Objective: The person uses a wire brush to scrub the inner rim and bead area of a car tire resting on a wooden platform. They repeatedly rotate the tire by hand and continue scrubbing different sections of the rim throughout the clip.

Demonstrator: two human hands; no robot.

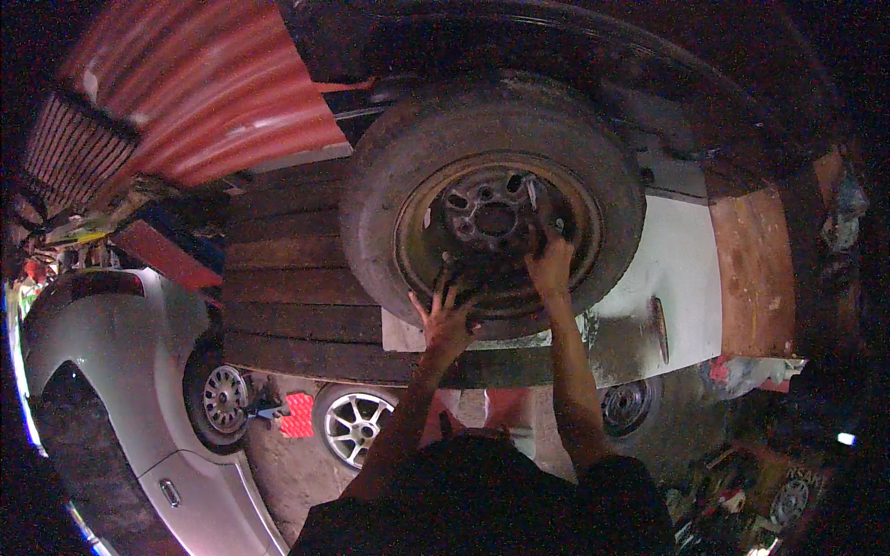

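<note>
A large black tyre (375,208) on a worn steel rim (408,243) stands upright in front of me, beneath the dark bodywork of a vehicle. Its hub centre (494,219) is dark, with round holes about it. My left hand (447,324) lies at the lower left of the wheel, its fingers spread over the rim edge and holding nothing. Inside the rim, right of the hub, is my right hand (551,264). Its fingers reach up toward the hub and sink into shadow, so whether they grip anything is hidden.
Dark wooden planks (287,255) and a white panel (681,278) lie behind the wheel. Red corrugated sheet (213,83) hangs at the upper left. A silver car (139,371) stands at left. On the floor are a white-spoked wheel (354,426) and another wheel (628,406).
</note>
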